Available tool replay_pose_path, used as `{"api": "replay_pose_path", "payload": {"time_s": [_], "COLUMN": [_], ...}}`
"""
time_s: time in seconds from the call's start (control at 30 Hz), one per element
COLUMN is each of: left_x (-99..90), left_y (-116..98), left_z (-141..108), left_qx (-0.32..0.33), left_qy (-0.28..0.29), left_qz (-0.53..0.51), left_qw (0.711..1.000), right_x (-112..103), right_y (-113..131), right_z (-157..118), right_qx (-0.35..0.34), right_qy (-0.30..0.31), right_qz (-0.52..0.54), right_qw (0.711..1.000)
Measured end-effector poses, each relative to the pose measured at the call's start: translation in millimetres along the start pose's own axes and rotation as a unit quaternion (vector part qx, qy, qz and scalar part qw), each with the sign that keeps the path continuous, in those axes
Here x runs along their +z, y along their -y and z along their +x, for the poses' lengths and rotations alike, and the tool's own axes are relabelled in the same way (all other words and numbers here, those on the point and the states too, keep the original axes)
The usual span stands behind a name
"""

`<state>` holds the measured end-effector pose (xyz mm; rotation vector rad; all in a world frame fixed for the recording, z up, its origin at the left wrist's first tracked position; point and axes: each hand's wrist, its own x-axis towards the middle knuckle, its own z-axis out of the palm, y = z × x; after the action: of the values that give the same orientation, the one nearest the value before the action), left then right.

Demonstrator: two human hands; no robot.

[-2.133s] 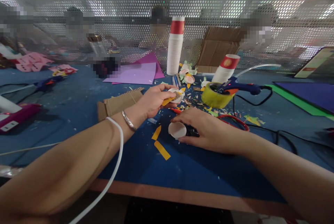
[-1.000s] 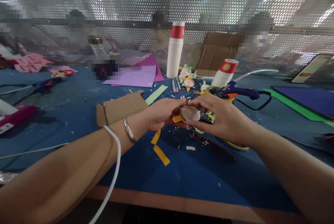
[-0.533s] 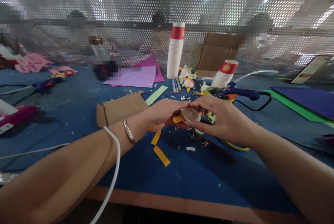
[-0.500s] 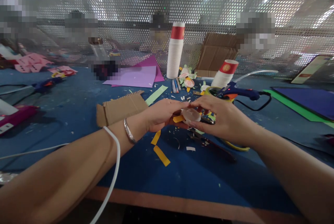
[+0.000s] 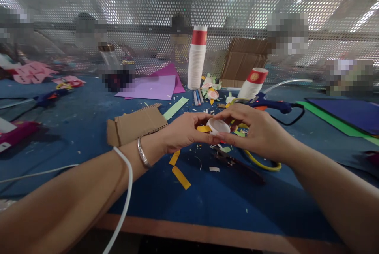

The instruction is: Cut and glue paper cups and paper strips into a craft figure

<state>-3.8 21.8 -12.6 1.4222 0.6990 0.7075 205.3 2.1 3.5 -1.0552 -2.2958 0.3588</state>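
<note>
Centrally: shallow white paper cup [image 5: 219, 126], finger-pinched by left hand [image 5: 184, 130] and right hand [image 5: 260, 129]; toward front edge of bench [image 5: 156, 202], two orange strips [image 5: 181, 177].

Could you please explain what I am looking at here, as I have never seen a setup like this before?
Certainly. There is no robot: these are a person's bare hands, seen by one camera worn on that person's head, looking forward and down. The left hand and the right hand together hold a small white round piece, with a yellow paper tab at its left side; whether the tab is attached, I cannot tell.

On the blue table lie two yellow strips, a piece of cardboard and a light purple sheet. Farther back are a tall stack of paper cups and a shorter, tilted stack. The blue tool beyond the right hand looks like a glue gun.
</note>
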Motion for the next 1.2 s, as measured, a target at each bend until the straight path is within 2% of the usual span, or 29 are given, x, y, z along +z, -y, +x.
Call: {"api": "replay_pose_path", "payload": {"time_s": [0.23, 0.47, 0.77, 0.93, 1.2], "left_x": [4.6, 2.5, 1.7, 2.8, 7.8], "left_y": [1, 2, 3, 4, -6], "left_z": [-2, -2, -4, -3, -4], "left_qx": [0.018, 0.037, 0.051, 0.054, 0.04], "left_qy": [-0.027, -0.009, -0.012, -0.014, -0.01], "left_qz": [0.042, 0.087, 0.141, 0.093, -0.044], "left_qw": [0.999, 0.995, 0.989, 0.994, 0.998], "right_x": [-2, -5, -3, -2, -4], "right_y": [2, 6, 7, 10, 10], "right_z": [1, -1, -4, -4, -4], "right_qx": [0.023, 0.032, -0.02, -0.036, -0.026], "right_qy": [0.0, 0.0, -0.026, -0.042, -0.044], "right_qz": [0.024, 0.022, -0.024, -0.058, -0.04], "right_qw": [0.999, 0.999, 0.999, 0.997, 0.998]}}
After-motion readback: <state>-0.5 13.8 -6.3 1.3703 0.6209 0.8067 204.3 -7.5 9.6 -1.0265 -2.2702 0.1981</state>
